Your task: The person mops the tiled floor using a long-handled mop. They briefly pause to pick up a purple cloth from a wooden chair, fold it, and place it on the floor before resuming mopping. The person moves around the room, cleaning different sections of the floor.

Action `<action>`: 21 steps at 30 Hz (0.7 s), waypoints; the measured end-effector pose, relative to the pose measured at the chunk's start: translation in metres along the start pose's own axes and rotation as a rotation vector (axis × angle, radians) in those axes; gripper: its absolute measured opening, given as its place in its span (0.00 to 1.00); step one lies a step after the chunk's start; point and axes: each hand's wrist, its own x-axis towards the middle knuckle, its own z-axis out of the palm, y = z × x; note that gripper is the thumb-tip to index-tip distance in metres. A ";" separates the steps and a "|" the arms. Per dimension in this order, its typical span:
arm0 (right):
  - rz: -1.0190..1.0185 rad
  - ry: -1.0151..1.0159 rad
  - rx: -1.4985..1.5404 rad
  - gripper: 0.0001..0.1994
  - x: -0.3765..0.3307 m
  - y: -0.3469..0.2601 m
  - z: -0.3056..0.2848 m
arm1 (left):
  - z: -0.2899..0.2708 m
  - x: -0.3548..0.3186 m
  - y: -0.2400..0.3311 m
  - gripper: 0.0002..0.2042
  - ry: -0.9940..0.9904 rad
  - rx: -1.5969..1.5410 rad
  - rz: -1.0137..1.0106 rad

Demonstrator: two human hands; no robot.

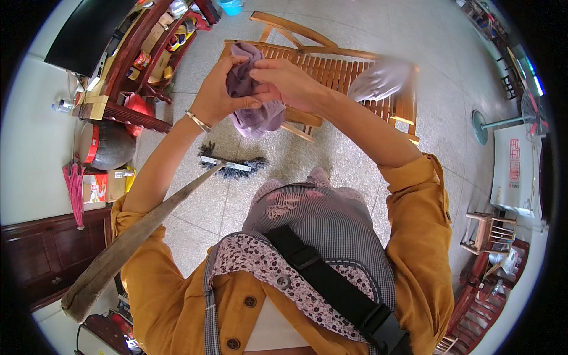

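Out in front of me, both hands grip a bunched purple cloth [261, 118], dark in its upper folds and lighter in the part that hangs below. My left hand [214, 90] is closed round its left side, with a bangle on the wrist. From the right, my right hand [289, 84] pinches the same folds, its fingertips close to the left hand's. A mop with a worn wooden handle [139, 236] leans along my left arm; its dark fringed head [234, 165] rests on the floor below the cloth.
Beyond my hands stands a slatted wooden chair [331, 72], with a pale lilac cloth [381, 81], partly blurred, over its right side. At left are a loaded dark-red shelf unit [136, 50], a round dark pot [112, 147] and a pink umbrella [74, 186]. A standing fan [479, 127] is at right.
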 end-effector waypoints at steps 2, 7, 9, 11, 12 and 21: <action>-0.043 -0.101 -0.182 0.11 -0.006 -0.002 0.005 | -0.001 -0.002 -0.005 0.24 0.003 0.136 0.050; -0.192 0.017 -1.064 0.14 -0.003 -0.018 -0.002 | -0.014 -0.018 -0.039 0.14 -0.066 -0.142 -0.190; -0.601 -0.065 -1.221 0.17 0.007 -0.010 -0.025 | -0.017 -0.016 -0.029 0.13 -0.079 -0.185 -0.323; -0.706 -0.119 -1.309 0.20 0.012 0.003 -0.039 | -0.020 -0.015 -0.030 0.13 -0.110 -0.216 -0.272; -0.604 -0.132 -1.323 0.21 0.015 0.010 -0.041 | -0.023 -0.017 -0.031 0.13 -0.123 -0.229 -0.251; -0.381 -0.092 -1.294 0.16 -0.001 0.041 -0.067 | -0.056 -0.024 -0.017 0.15 -0.139 -0.383 -0.233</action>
